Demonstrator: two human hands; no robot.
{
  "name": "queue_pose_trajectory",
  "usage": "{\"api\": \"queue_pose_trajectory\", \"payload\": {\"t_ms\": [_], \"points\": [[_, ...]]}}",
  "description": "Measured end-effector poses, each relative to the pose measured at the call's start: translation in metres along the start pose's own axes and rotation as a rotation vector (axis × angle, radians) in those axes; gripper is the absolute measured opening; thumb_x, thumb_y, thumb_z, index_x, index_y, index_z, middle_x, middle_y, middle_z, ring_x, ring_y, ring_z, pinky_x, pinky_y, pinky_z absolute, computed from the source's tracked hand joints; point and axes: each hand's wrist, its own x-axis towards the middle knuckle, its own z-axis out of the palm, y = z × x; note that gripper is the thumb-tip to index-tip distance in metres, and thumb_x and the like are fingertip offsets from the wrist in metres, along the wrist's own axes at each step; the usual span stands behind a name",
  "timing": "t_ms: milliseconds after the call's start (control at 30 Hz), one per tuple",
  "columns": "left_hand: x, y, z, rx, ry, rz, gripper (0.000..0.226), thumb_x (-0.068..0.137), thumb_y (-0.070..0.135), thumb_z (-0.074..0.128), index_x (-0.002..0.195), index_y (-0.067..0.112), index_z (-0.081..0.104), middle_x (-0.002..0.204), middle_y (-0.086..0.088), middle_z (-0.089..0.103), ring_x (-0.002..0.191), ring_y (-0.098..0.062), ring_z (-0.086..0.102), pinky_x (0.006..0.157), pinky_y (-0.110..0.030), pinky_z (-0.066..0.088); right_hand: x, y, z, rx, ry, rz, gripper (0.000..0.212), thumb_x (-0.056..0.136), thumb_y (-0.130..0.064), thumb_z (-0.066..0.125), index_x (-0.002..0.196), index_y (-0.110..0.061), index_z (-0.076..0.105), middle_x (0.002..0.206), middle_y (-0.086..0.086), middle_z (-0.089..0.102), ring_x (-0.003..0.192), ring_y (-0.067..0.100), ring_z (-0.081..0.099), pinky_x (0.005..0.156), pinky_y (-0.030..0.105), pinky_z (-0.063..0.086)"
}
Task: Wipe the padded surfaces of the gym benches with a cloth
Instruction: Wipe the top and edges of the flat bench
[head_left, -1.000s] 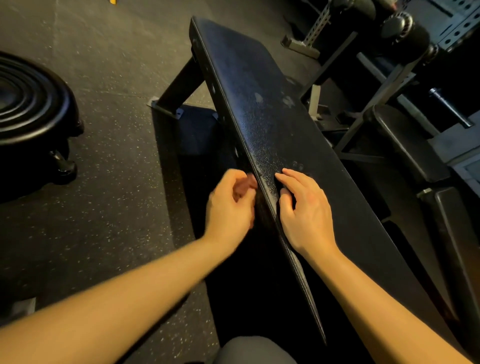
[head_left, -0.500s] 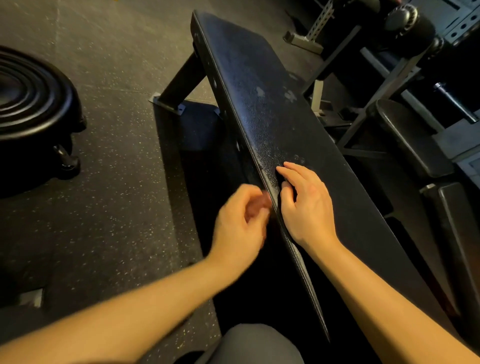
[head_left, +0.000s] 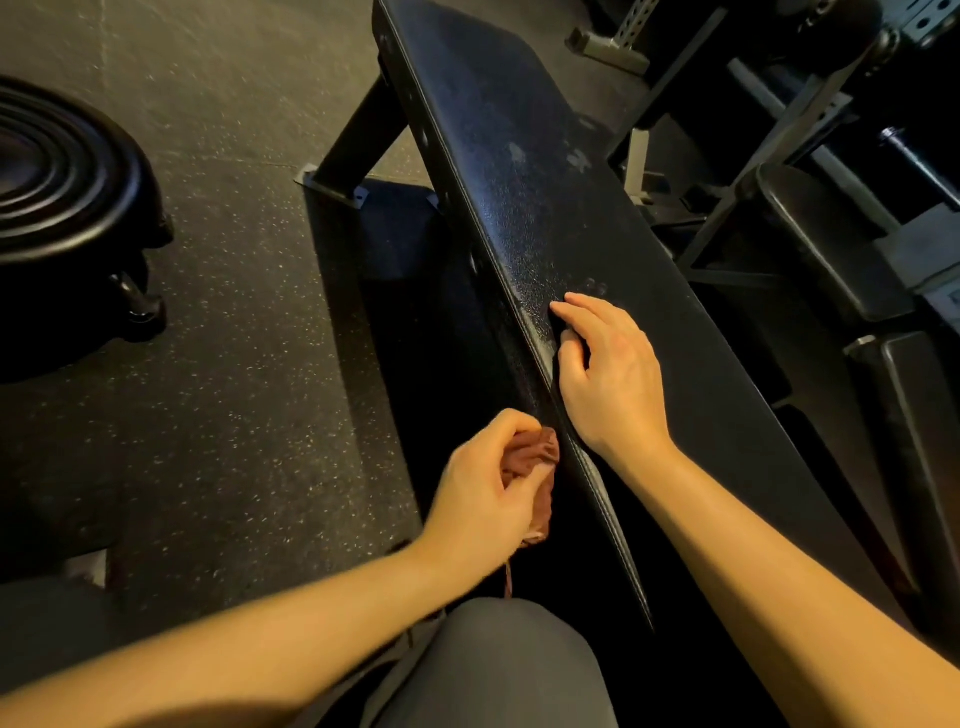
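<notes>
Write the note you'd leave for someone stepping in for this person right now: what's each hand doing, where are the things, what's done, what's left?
Left hand: grips the bunched reddish cloth at the left side edge of the bench pad, near end; whether it touches the pad is unclear.
Right hand: rests on the pad's top with relaxed fingers, holding nothing.
Done: the surface does not show how much has been wiped.
Left: pale smudges show on the far half of the top, so wipe there. Then probably the other pads to the right.
</notes>
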Motion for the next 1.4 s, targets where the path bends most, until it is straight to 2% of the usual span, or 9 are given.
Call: {"api": "queue_pose_trajectory", "payload": {"t_ms": [133, 267, 367, 467, 667, 967, 1167, 1300, 1400], "points": [[0.064, -0.004, -0.019, -0.050, 0.286, -0.136, 0.016, 0.094, 0.005, 0.065, 0.097, 0.021, 0.062, 0.082, 0.010, 0.069, 0.071, -0.008, 0.069, 0.053, -0.023, 0.056, 0.000, 0.000, -0.001, -0.002, -0.014, 0.012, 0.036, 0.101, -0.018, 0.050, 0.133, -0.020, 0.066, 0.142, -0.007, 0.059, 0.134, 0.009, 0.047, 0.112, 0.025, 0.031], [0.102, -0.020, -0.049, 0.253, 0.323, -0.103, 0.010, 0.087, 0.040, 0.069, 0.093, 0.035, 0.062, 0.088, 0.012, 0.066, 0.088, -0.009, 0.064, 0.081, -0.023, 0.051, 0.000, 0.002, -0.002, 0.004, -0.037, 0.018, 0.037, 0.103, -0.020, 0.048, 0.135, -0.022, 0.065, 0.144, -0.010, 0.057, 0.136, 0.005, 0.044, 0.110, 0.020, 0.026], [0.111, -0.015, -0.074, 0.016, 0.565, -0.156, 0.015, 0.089, 0.037, 0.072, 0.091, 0.032, 0.057, 0.092, 0.005, 0.066, 0.091, -0.017, 0.065, 0.084, -0.043, 0.055, 0.001, 0.005, -0.001, 0.037, -0.021, 0.021, 0.036, 0.102, -0.020, 0.050, 0.134, -0.023, 0.066, 0.143, -0.010, 0.058, 0.135, 0.006, 0.046, 0.113, 0.024, 0.031], [0.125, 0.000, -0.081, -0.214, 0.730, -0.237, 0.025, 0.093, 0.019, 0.073, 0.103, 0.021, 0.051, 0.100, 0.002, 0.061, 0.094, -0.017, 0.064, 0.084, -0.032, 0.057, 0.001, 0.006, 0.001, 0.059, -0.004, 0.017, 0.035, 0.101, -0.019, 0.051, 0.131, -0.022, 0.068, 0.141, -0.009, 0.059, 0.134, 0.008, 0.048, 0.115, 0.034, 0.037], [0.105, 0.009, -0.048, -0.032, 0.469, -0.128, 0.028, 0.087, 0.006, 0.072, 0.109, 0.016, 0.056, 0.097, 0.007, 0.058, 0.080, -0.002, 0.056, 0.062, -0.004, 0.042, 0.002, 0.005, 0.002, 0.034, -0.001, 0.009, 0.035, 0.101, -0.020, 0.051, 0.131, -0.021, 0.068, 0.140, -0.008, 0.060, 0.133, 0.009, 0.049, 0.114, 0.035, 0.038], [0.001, 0.005, -0.031, 0.007, -0.155, -0.036, 0.028, 0.081, 0.005, 0.072, 0.099, 0.027, 0.068, 0.092, 0.006, 0.072, 0.084, -0.009, 0.072, 0.078, -0.028, 0.057, 0.001, 0.003, 0.001, 0.024, 0.006, 0.003, 0.034, 0.100, -0.017, 0.052, 0.130, -0.019, 0.068, 0.140, -0.006, 0.061, 0.133, 0.011, 0.050, 0.113, 0.033, 0.038], [0.075, 0.008, -0.054, -0.021, 0.432, -0.138, 0.025, 0.080, 0.004, 0.076, 0.094, 0.021, 0.065, 0.082, 0.006, 0.067, 0.072, 0.001, 0.061, 0.069, -0.018, 0.049, 0.002, 0.005, 0.001, 0.029, -0.006, 0.009, 0.035, 0.100, -0.019, 0.051, 0.131, -0.021, 0.067, 0.140, -0.008, 0.060, 0.134, 0.009, 0.049, 0.113, 0.033, 0.038], [0.054, 0.007, -0.022, 0.009, 0.359, -0.116, 0.028, 0.080, 0.009, 0.073, 0.101, 0.026, 0.064, 0.088, 0.005, 0.069, 0.075, -0.013, 0.067, 0.067, -0.027, 0.053, 0.001, 0.004, 0.002, 0.037, 0.012, -0.003, 0.036, 0.098, -0.020, 0.050, 0.129, -0.020, 0.069, 0.138, -0.007, 0.062, 0.132, 0.011, 0.051, 0.112, 0.036, 0.041], [-0.003, 0.008, -0.016, -0.030, -0.020, -0.116, 0.033, 0.081, 0.004, 0.074, 0.098, 0.031, 0.066, 0.092, 0.008, 0.068, 0.076, -0.010, 0.067, 0.065, -0.023, 0.053, 0.002, 0.004, 0.002, 0.033, 0.011, 0.000, 0.036, 0.098, -0.020, 0.050, 0.128, -0.020, 0.069, 0.138, -0.006, 0.062, 0.131, 0.012, 0.052, 0.111, 0.037, 0.041]]}}
